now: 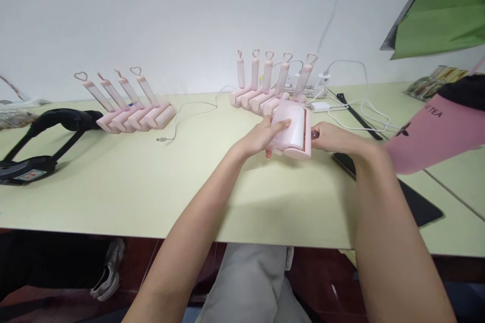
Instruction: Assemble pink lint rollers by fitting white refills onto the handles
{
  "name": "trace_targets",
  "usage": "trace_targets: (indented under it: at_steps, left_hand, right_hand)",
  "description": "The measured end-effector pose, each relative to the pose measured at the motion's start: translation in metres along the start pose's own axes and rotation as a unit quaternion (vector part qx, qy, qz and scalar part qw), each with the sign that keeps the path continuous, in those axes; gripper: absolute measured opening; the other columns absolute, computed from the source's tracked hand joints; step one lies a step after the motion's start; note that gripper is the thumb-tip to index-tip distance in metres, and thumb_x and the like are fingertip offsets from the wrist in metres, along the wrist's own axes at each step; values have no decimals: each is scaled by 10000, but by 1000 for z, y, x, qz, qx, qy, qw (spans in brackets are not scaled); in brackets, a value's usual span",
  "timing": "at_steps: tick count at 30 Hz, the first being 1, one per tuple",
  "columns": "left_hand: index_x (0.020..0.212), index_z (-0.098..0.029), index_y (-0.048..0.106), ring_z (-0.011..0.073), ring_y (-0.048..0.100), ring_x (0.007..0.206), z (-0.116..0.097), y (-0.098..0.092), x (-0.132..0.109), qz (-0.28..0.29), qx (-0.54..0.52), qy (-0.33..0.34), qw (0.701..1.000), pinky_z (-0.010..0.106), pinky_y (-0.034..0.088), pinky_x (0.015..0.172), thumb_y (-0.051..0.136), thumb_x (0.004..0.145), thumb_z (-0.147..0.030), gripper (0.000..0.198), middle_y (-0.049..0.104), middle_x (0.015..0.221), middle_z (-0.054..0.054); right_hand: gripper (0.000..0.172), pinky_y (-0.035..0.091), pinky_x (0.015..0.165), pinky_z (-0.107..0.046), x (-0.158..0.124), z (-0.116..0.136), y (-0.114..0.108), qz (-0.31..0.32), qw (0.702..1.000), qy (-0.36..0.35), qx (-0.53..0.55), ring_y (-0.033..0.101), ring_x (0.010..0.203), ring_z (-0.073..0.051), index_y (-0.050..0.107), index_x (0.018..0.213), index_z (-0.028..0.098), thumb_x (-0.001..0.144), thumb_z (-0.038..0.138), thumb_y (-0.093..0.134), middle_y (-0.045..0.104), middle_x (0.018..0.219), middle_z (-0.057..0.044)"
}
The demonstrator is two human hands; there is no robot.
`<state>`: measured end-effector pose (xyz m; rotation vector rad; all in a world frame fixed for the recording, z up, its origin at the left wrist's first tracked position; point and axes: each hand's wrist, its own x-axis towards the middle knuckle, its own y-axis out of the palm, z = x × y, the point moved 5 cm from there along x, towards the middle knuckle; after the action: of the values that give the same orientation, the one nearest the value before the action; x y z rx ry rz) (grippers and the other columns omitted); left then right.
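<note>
Above the middle of the table, a pink lint roller (288, 123) with a white roll is held between both hands. My left hand (265, 133) is closed around its left side, thumb across the front. On the right, my right hand (326, 136) is closed at the back of the pink housing, around what looks like its handle; the fingers hide most of that part. Just behind stands a row of several pink lint rollers (261, 100) with clear handles and heart-shaped loops. A second such row (136, 117) stands at the left.
A white cable (193, 104) with a USB plug lies between the rows. Chargers and white cords (364, 111) are at the back right. A black strap-like frame (56, 146) lies far left. A black tablet-like slab (413, 197) and a pink bag (435, 131) are right.
</note>
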<state>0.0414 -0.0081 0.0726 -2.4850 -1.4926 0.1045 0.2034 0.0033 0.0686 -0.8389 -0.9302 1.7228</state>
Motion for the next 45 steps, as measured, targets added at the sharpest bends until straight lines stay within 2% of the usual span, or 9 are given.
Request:
trace_targets:
  at_steps: [7, 15, 20, 23, 28, 33, 36, 40, 45]
  left_hand:
    - [1082, -151, 397, 85, 488, 461, 7, -1, 5, -49, -36, -1, 998, 173, 311, 321, 450, 777, -508, 473, 523, 753, 28]
    - [994, -164, 403, 99, 478, 442, 33, 8, 13, -119, -41, -64, 990, 195, 311, 323, 471, 743, -563, 476, 536, 734, 32]
    - [947, -180, 385, 94, 457, 407, 43, 9, 17, -150, -76, -88, 982, 191, 281, 307, 466, 750, -528, 408, 499, 664, 0]
    - [942, -175, 369, 96, 441, 371, 39, 10, 18, -138, -115, -98, 979, 198, 255, 300, 471, 752, -510, 398, 471, 603, -19]
    - [924, -165, 380, 96, 424, 325, 26, 2, 13, -58, -91, -76, 991, 207, 234, 303, 450, 772, -501, 376, 476, 546, -24]
    - [925, -167, 367, 93, 424, 303, 22, -23, 9, -78, -51, -57, 994, 203, 208, 302, 430, 784, -499, 366, 511, 564, -19]
    - [923, -168, 362, 93, 417, 296, 26, -25, 12, -78, -59, -47, 994, 211, 218, 303, 415, 789, -510, 371, 509, 559, -23]
    - [914, -171, 389, 99, 430, 320, 34, -15, 15, -43, -73, -61, 995, 208, 215, 298, 472, 760, -497, 370, 479, 532, -36]
    - [901, -177, 409, 100, 433, 326, 35, -9, 14, -39, -106, -75, 991, 210, 230, 304, 471, 753, -514, 373, 485, 522, -33]
  right_hand:
    - [275, 334, 508, -223, 4, 0, 1, -19, 1000, -12, -15, 491, 578, -136, 524, 586, 184, 652, 451, 508, 565, 631, -4]
    - [243, 312, 505, -246, 9, 9, 9, -65, 989, 30, -131, 539, 587, -173, 557, 628, 187, 698, 387, 438, 620, 700, -75]
    - [258, 310, 524, -244, 11, 14, 14, -77, 988, 22, -135, 577, 658, -197, 595, 688, 178, 722, 355, 410, 644, 763, -104]
    - [277, 314, 530, -242, 11, 13, 13, -79, 990, 25, -113, 571, 651, -193, 594, 685, 176, 724, 384, 416, 639, 757, -97]
    - [247, 331, 539, -233, 10, -3, 8, -36, 998, 5, -45, 526, 609, -159, 545, 595, 184, 677, 405, 470, 602, 685, -36]
    - [225, 314, 516, -229, 9, -20, 1, -37, 998, 22, -34, 490, 572, -141, 513, 561, 183, 638, 394, 500, 566, 641, -15]
    - [221, 298, 504, -229, 8, -7, 6, -43, 997, 9, -67, 493, 562, -143, 528, 584, 187, 669, 384, 474, 578, 649, -28]
    - [240, 282, 519, -243, 6, 18, 14, -85, 986, -10, -141, 535, 607, -170, 577, 638, 186, 721, 352, 425, 622, 716, -80]
    - [246, 285, 536, -250, 4, 19, 8, -98, 980, 17, -173, 572, 664, -198, 599, 634, 193, 724, 343, 425, 645, 748, -98]
